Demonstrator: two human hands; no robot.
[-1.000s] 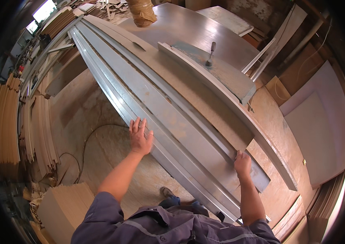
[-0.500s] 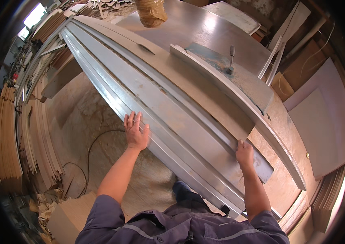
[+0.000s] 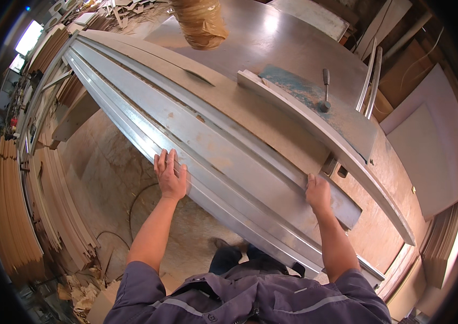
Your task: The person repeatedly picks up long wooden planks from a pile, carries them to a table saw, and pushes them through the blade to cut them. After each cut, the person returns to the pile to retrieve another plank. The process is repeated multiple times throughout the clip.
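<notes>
A long silvery metal sliding table (image 3: 207,146) runs diagonally from the far left to just before my body. My left hand (image 3: 171,175) lies on its near-left edge, fingers stretched out over the ridged metal. On the far side of the table, my right hand (image 3: 318,193) rests at the edge with its fingers curled in; what they hold, if anything, is hidden. Beyond that hand lies a long brown fibreboard panel (image 3: 261,121), between the sliding table and a pale straight fence (image 3: 326,137). A thin dark blade-like fin (image 3: 199,77) stands up along the panel.
Behind the fence sits a dusty blue-grey plate with a lever handle (image 3: 326,89). A tape-wrapped duct (image 3: 199,24) hangs over the grey metal tabletop (image 3: 272,40). Stacked wooden strips (image 3: 12,210) stand at left, large pale panels (image 3: 429,156) at right. A cable (image 3: 131,210) crosses the floor.
The fibreboard panel has slid away from me along the fence, and a dark opening now shows past its near end. My hands keep much the same poses; the view has shifted slightly.
</notes>
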